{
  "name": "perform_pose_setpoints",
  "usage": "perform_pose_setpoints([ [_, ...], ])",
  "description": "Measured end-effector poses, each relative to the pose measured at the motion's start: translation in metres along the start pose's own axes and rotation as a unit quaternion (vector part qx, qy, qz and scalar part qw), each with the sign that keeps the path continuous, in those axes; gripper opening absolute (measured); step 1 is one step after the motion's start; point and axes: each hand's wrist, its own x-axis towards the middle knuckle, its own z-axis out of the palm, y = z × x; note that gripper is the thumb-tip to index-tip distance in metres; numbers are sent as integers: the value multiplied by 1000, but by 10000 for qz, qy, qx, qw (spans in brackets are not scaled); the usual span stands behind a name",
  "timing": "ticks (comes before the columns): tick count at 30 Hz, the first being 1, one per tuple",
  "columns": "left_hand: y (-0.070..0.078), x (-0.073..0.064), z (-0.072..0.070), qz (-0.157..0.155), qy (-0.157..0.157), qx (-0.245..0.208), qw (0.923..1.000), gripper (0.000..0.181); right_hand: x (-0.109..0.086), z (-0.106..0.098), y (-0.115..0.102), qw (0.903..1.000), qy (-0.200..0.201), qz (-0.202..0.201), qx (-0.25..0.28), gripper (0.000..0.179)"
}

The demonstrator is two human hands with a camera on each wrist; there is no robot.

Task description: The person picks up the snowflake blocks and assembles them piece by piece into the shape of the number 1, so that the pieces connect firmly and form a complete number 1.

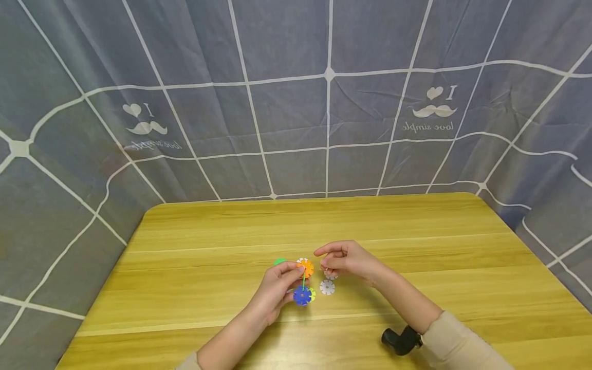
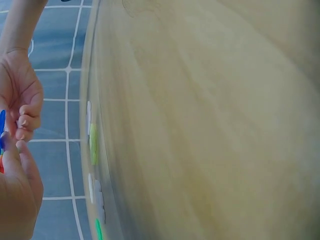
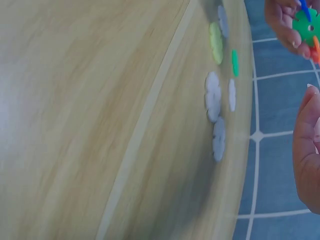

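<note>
My left hand grips several toothed plastic discs slotted together. An orange disc sits at the top, a blue disc at the bottom, and a green disc stands edge-on between them. To their right hovers my right hand, apart from the discs, its index finger extended and the other fingers loosely bent. I see nothing held in it, though its fingertips are partly hidden. Beneath the hands, a white disc and a yellow-green disc lie flat on the table.
Other loose discs lie close by: a green disc, a white disc and a grey disc. A black curved object is beside my right sleeve. Grey gridded curtain surrounds the wooden table.
</note>
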Motion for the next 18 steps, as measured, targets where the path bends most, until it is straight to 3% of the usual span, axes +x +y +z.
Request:
perform_pose_setpoints([
  [8,0,1,-1,-13,59,-120,9999,19,-1,-14,8,9993,227,174,-247,41],
  [18,-2,0,-2,-28,156,-142,9998,20,4,-28,24,9984,189,248,-463,40],
])
